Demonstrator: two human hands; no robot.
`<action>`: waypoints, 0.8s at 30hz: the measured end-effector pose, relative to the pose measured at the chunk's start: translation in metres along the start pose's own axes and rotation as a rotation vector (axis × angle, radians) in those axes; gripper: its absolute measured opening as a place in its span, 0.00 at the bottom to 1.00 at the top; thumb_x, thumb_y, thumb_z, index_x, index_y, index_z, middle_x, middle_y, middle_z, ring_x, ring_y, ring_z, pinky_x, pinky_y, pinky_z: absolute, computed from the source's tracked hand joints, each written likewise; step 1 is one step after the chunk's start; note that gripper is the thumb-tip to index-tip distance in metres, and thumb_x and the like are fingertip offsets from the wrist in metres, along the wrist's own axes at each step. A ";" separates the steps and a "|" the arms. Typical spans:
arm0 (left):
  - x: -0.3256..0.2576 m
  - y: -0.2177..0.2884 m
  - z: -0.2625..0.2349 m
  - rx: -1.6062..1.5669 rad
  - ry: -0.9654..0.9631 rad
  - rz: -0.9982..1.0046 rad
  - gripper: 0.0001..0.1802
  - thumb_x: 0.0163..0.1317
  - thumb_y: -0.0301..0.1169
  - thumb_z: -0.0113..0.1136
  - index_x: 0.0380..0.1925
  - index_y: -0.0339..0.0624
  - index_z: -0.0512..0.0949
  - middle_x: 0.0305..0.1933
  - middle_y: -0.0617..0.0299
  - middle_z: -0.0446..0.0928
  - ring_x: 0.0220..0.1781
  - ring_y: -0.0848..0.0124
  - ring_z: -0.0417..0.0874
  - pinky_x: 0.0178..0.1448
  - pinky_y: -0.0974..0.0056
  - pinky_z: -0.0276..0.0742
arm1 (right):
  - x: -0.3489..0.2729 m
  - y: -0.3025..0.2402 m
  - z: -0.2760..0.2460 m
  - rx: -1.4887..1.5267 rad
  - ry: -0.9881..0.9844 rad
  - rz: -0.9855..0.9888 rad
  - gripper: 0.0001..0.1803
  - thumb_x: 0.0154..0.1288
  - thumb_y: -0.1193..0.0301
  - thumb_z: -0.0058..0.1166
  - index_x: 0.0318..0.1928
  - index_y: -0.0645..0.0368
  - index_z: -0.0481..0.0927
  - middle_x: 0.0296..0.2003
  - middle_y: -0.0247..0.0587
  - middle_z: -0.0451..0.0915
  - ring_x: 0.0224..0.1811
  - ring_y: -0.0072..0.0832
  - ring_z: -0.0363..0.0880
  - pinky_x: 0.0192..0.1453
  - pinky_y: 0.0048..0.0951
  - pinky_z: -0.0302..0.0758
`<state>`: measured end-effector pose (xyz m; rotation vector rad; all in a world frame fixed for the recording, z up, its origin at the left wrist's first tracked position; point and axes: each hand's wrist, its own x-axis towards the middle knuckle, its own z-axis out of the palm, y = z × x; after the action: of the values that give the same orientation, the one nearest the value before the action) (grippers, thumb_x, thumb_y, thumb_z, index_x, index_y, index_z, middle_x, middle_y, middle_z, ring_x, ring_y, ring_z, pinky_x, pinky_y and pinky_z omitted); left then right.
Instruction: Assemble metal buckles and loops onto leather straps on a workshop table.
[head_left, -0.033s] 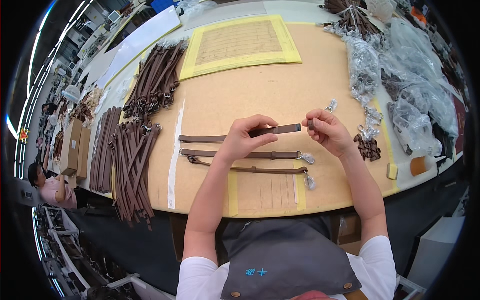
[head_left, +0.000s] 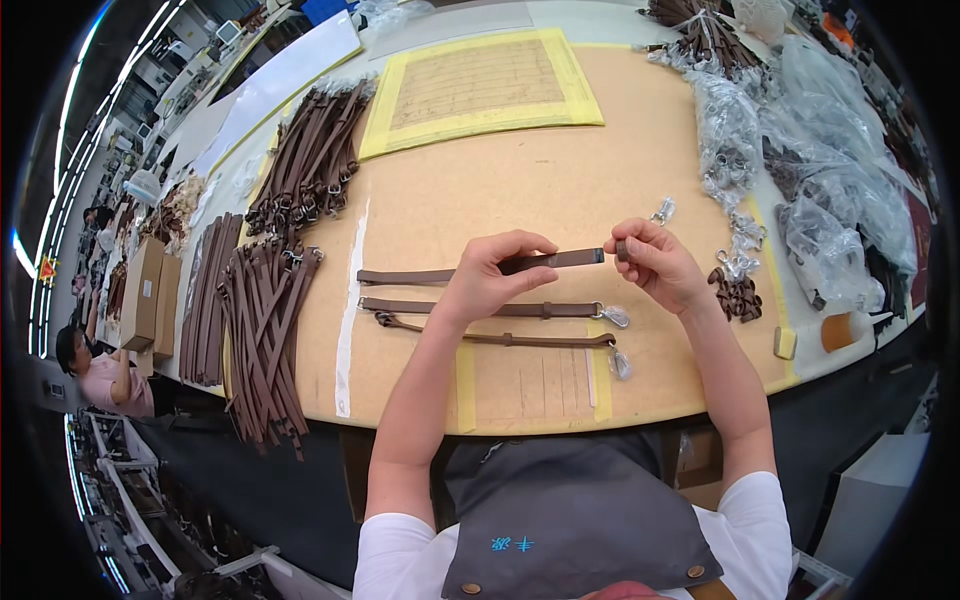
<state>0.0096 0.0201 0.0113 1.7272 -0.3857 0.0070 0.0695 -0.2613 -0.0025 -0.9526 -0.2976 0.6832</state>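
My left hand [head_left: 502, 272] pinches a brown leather strap [head_left: 570, 259] between thumb and fingers near its right end, which has a dark tip. The strap's other end lies on the tan board to the left. Just right of that tip, my right hand [head_left: 655, 262] pinches a small brown leather loop [head_left: 622, 250], apart from the strap. Below my hands lie a strap with a keeper loop and a plastic-wrapped metal clasp [head_left: 614, 317], and another strap [head_left: 540, 341] with a wrapped clasp [head_left: 621, 364] at its right end.
Bundled brown straps [head_left: 318, 150] and loose straps [head_left: 265, 340] lie at the left. Several leather loops [head_left: 736, 294], wrapped clasps [head_left: 738, 262], an orange glue bottle [head_left: 838, 331] and plastic bags [head_left: 820, 230] are at the right. A yellow-taped sheet [head_left: 585, 90] lies far. A person [head_left: 105, 380] is at far left.
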 end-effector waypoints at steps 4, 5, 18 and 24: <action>-0.001 0.002 0.006 0.049 0.025 0.029 0.13 0.57 0.23 0.74 0.43 0.35 0.85 0.36 0.67 0.83 0.34 0.83 0.78 0.35 0.75 0.73 | -0.001 0.000 0.003 -0.049 -0.028 -0.029 0.11 0.73 0.71 0.58 0.53 0.58 0.81 0.46 0.38 0.85 0.40 0.18 0.82 0.42 0.20 0.80; -0.001 0.003 0.007 0.063 0.029 0.031 0.13 0.57 0.22 0.74 0.43 0.36 0.85 0.35 0.68 0.82 0.34 0.83 0.78 0.34 0.75 0.73 | -0.002 0.000 0.003 -0.067 -0.035 -0.037 0.11 0.73 0.71 0.58 0.53 0.58 0.81 0.46 0.39 0.85 0.40 0.19 0.83 0.42 0.20 0.80; 0.000 0.006 0.016 0.271 0.071 0.097 0.10 0.56 0.22 0.72 0.39 0.36 0.84 0.34 0.63 0.83 0.34 0.78 0.83 0.34 0.72 0.74 | -0.001 0.003 0.015 -0.409 0.013 -0.111 0.12 0.72 0.74 0.58 0.53 0.66 0.83 0.42 0.39 0.85 0.41 0.21 0.84 0.46 0.22 0.81; -0.002 0.002 0.026 0.272 0.002 0.021 0.17 0.58 0.24 0.73 0.47 0.36 0.82 0.39 0.61 0.85 0.41 0.75 0.86 0.42 0.70 0.80 | 0.004 0.025 0.025 -0.324 0.038 -0.076 0.14 0.68 0.78 0.62 0.53 0.66 0.82 0.44 0.40 0.85 0.44 0.20 0.83 0.50 0.22 0.81</action>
<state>0.0016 -0.0046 0.0072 1.9912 -0.4163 0.0799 0.0495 -0.2329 -0.0098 -1.2551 -0.4170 0.5552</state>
